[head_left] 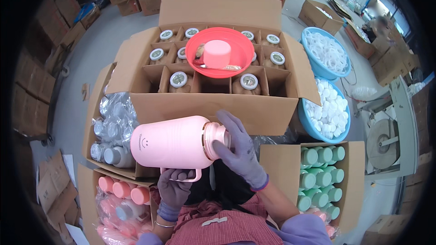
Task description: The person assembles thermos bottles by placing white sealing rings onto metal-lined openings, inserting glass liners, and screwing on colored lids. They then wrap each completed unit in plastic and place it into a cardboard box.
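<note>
A large pink bottle with a smiling-face print lies on its side in the air before me, its mouth pointing right. My gloved left hand is closed around the handle on the bottle's underside. At the mouth end, the thumb and fingers of my gloved right hand straddle the neck and rim. Whether a small part is held there is hidden. Just beyond stands a divided carton with several lidded bottles in its cells. A red basin rests on top of it, with a pink cup inside.
To the left are a carton of plastic-wrapped bottles and pink-capped bottles. On the right, blue basins hold clear rings and white discs, above a carton of green-capped bottles. A grey machine stands farther right.
</note>
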Demonstrator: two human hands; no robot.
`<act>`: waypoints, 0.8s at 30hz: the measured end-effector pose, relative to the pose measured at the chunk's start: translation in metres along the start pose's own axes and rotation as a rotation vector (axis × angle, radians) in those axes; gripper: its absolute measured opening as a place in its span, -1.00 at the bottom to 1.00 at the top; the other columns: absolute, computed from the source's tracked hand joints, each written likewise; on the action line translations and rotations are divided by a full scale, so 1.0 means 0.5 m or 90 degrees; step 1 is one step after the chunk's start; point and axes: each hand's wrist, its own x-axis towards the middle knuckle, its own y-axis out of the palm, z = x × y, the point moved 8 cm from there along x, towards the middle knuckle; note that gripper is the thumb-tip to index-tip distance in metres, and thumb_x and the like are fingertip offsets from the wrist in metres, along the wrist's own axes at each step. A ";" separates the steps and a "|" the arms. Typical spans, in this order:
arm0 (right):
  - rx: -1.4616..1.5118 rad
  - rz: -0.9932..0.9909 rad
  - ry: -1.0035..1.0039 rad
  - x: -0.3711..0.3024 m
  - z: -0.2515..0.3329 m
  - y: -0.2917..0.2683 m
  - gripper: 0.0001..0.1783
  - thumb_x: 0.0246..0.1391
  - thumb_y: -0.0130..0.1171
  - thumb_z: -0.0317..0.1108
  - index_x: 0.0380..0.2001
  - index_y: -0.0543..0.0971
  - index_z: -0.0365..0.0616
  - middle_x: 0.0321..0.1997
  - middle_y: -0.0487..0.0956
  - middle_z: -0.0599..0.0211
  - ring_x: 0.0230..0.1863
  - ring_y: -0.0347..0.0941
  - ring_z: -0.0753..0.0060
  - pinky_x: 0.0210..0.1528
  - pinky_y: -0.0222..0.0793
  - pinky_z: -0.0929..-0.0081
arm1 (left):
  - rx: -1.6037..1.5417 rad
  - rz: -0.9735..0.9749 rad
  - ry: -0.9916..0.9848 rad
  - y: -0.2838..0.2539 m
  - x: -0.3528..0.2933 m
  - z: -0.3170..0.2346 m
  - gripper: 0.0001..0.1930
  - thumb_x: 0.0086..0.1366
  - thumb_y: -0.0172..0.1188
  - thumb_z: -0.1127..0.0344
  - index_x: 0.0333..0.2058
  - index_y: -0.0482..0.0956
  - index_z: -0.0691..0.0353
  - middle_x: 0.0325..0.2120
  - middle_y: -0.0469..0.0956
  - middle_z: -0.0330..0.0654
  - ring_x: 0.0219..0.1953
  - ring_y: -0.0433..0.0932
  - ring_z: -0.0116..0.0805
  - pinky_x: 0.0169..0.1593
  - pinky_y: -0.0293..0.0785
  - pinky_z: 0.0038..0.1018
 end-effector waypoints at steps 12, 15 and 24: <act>-0.070 -0.003 -0.204 0.202 -0.001 0.130 -0.70 0.15 0.07 -0.31 -0.05 0.51 -0.09 0.12 0.40 0.00 0.12 0.34 -0.17 0.14 0.32 0.04 | 0.095 0.113 0.177 0.081 0.061 -0.091 -0.93 0.40 -0.12 0.49 -0.28 0.24 0.14 -0.45 0.13 -0.28 -0.41 0.16 -0.38 -0.24 0.42 -0.45; -0.367 -0.065 -0.306 0.350 -0.064 0.071 -0.49 0.08 0.25 -0.18 0.12 0.48 0.08 0.18 0.37 -0.03 0.17 0.31 -0.22 0.17 0.27 -0.14 | -0.085 0.016 0.098 0.036 0.086 -0.102 -0.90 0.37 -0.06 0.49 -0.17 0.36 0.25 -0.31 0.39 -0.17 -0.19 0.43 -0.26 0.25 0.42 -0.10; 0.158 0.113 -0.037 0.328 -0.010 0.081 -0.11 -0.14 0.47 -0.14 0.27 0.35 -0.13 0.17 0.38 0.02 0.26 0.32 0.01 0.25 0.28 0.09 | -0.134 0.255 0.107 0.067 0.076 -0.126 -0.94 0.37 -0.07 0.48 -0.22 0.34 0.19 -0.37 0.36 -0.20 -0.29 0.40 -0.31 0.21 0.46 0.00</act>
